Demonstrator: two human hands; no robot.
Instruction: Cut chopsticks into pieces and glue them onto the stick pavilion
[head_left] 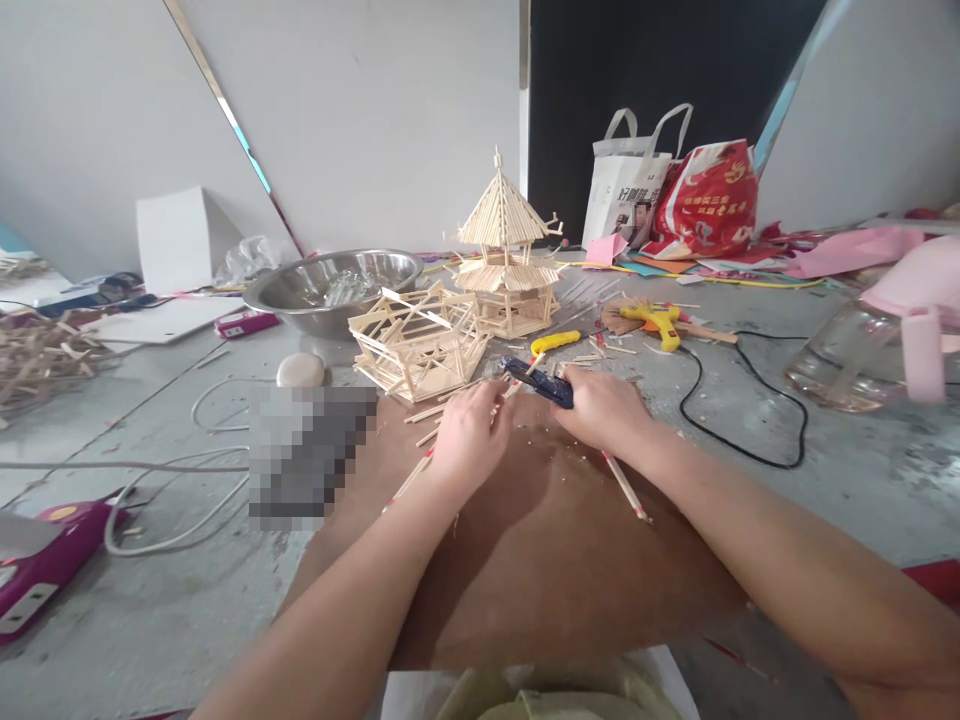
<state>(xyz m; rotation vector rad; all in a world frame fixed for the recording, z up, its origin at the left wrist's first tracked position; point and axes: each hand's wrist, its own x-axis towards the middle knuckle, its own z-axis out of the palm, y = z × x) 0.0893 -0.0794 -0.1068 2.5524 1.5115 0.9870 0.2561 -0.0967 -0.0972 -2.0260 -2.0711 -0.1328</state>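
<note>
My left hand (469, 432) is curled closed over thin wooden sticks (429, 413) on a brown board (525, 560). My right hand (600, 405) is closed around the dark blue handles of a cutter (536, 382) whose tip points left toward the sticks. A long stick with a red tip (626, 490) lies just under my right wrist. Beyond the hands stand an open stick frame (416, 340) and a stick pagoda model (506, 260).
A metal bowl (300, 295) sits at the back left, a yellow glue gun (660, 322) with a black cord (750, 400) at the right. Bags (705, 200), pink paper (847, 250), a glass jar (840, 365), white cables (187, 480) and a magenta device (45, 560) surround the board.
</note>
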